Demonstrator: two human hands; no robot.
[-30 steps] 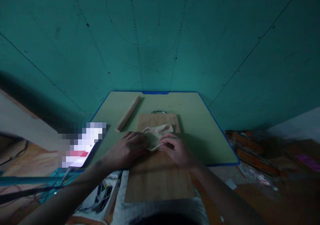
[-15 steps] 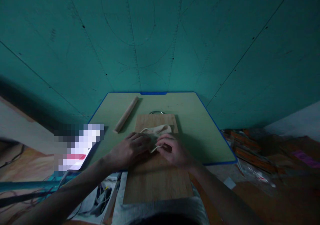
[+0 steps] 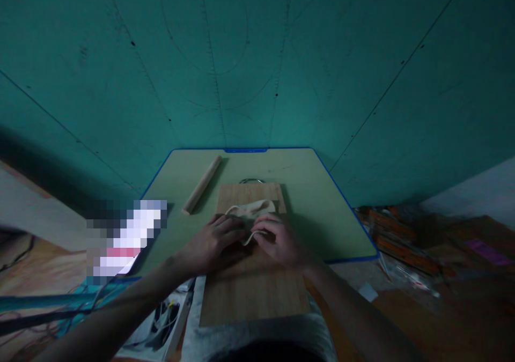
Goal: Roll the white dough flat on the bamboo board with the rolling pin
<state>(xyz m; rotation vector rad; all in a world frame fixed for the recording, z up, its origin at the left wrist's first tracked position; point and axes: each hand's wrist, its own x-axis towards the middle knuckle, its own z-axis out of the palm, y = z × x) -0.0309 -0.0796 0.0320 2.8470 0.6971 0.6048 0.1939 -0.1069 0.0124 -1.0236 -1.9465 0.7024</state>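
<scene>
A thin pale sheet of dough [image 3: 255, 207] lies on a wooden cutting board [image 3: 253, 295], its edges lifted and wavy. My left hand [image 3: 225, 238] is at the sheet's left side, fingers bent over it; the fingertips are partly hidden. On the right, my right hand [image 3: 277, 238] is closed, thumb and fingers pinching the near right edge, where a narrow strip curls up between the hands. A wooden rolling pin [image 3: 201, 185] lies apart from both hands, slanted to the left of the board.
The board rests on a pale green table [image 3: 317, 190] with a blue rim and overhangs its near edge. A blurred-out bright device [image 3: 129, 238] stands at the left. Beyond is a green wall [image 3: 257, 72]. Cables and a box [image 3: 161, 324] are below left; clutter [image 3: 402, 238] lies right.
My fingers have shifted slightly at the dough's near edge, and the curled strip between them has changed shape a little. The rolling pin and board stay in place.
</scene>
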